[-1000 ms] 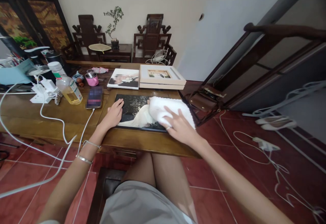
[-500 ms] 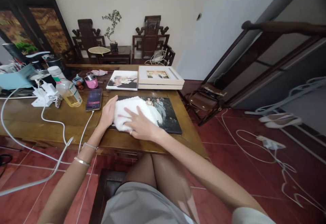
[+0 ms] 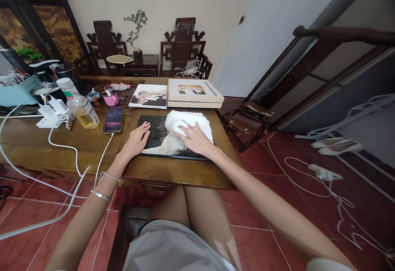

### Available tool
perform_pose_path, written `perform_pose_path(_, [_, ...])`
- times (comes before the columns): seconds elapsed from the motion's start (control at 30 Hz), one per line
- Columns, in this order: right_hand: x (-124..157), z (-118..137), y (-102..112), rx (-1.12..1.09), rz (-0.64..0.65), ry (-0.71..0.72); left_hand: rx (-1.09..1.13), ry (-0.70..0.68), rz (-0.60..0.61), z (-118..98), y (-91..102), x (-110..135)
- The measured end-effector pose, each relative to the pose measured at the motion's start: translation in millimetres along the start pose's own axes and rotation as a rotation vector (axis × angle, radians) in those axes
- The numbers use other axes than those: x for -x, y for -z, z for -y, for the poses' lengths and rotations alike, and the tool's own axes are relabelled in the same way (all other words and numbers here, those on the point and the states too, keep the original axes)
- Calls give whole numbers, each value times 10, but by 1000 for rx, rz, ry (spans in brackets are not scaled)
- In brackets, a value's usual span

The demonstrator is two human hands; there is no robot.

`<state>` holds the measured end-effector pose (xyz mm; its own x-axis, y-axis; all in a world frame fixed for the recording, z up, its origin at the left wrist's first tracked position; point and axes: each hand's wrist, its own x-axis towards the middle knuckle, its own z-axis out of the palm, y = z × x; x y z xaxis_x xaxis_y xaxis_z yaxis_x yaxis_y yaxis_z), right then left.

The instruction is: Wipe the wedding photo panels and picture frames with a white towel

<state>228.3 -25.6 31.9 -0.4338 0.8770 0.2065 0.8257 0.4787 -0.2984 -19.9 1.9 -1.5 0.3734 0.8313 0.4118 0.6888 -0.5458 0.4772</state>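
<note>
A dark wedding photo panel (image 3: 156,133) lies flat on the wooden table, part of a pale bridal dress showing on it. My right hand (image 3: 197,140) grips a folded white towel (image 3: 189,119), its fingers pressed into the fabric against the panel's right half. The towel and hand cover the couple in the picture. On the panel's left edge rests my left hand (image 3: 135,140), open and flat, with nothing held.
Behind the panel are a white photo album (image 3: 148,96) and a cream box (image 3: 196,101). A charging phone (image 3: 113,120), bottle (image 3: 82,112), pink mug (image 3: 110,98) and white power strip (image 3: 49,116) stand left. A white cable (image 3: 100,158) hangs over the front edge.
The towel has slid right across the panel with my right hand, baring the left part of the picture. My left hand has come slightly right and down onto the panel's edge.
</note>
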Motion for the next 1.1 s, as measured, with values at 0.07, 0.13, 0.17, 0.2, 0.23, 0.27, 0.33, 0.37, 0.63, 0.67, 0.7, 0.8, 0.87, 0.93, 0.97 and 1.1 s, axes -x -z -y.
perform_pose_path(0.07, [-337, 72, -44, -69, -36, -54, 5, -11, -1, 3, 0, -5])
perform_pose_path(0.13, [-665, 217, -90, -168, -52, -80, 6, -17, -7, 3, 8, -9])
perform_pose_path(0.17, [-810, 303, -114, -188, -50, -73, 4, -20, -9, 1, 16, -12])
perform_pose_path(0.2, [-935, 390, -139, -211, -42, -54, 1, -24, -10, -1, 24, -15])
perform_pose_path(0.23, [-1036, 468, -163, -225, -32, -32, -2, -27, -8, -4, 34, -18])
perform_pose_path(0.27, [-1110, 531, -185, -232, -24, -5, -5, -31, -6, -5, 41, -21])
perform_pose_path(0.33, [-1166, 587, -219, -240, -12, 34, -9, -37, -4, -2, 49, -27])
perform_pose_path(0.37, [-1149, 572, -228, -239, -8, 43, -11, -37, -7, 3, 48, -28])
perform_pose_path(0.63, [-424, -424, 7, -111, -27, -50, -3, -13, 4, 43, -6, -1])
perform_pose_path(0.67, [-340, -561, 45, -74, -25, -55, -3, -6, 7, 45, -8, 2])
perform_pose_path(0.7, [-264, -672, 75, -39, -25, -55, -5, 4, 10, 48, -9, 5])
perform_pose_path(0.8, [-37, -791, 113, 53, 3, 10, -13, 40, 18, 67, -11, 6])
perform_pose_path(0.87, [170, -684, 112, 90, 30, 62, -16, 52, 22, 82, -15, 1])
perform_pose_path(0.93, [442, -469, 116, 103, 47, 112, -23, 58, 21, 91, -23, -5])
perform_pose_path(0.97, [595, -342, 124, 98, 50, 134, -30, 60, 19, 92, -27, -8])
perform_pose_path(1.1, [1117, 81, 187, 36, 95, 214, -60, 73, 33, 93, -34, -7])
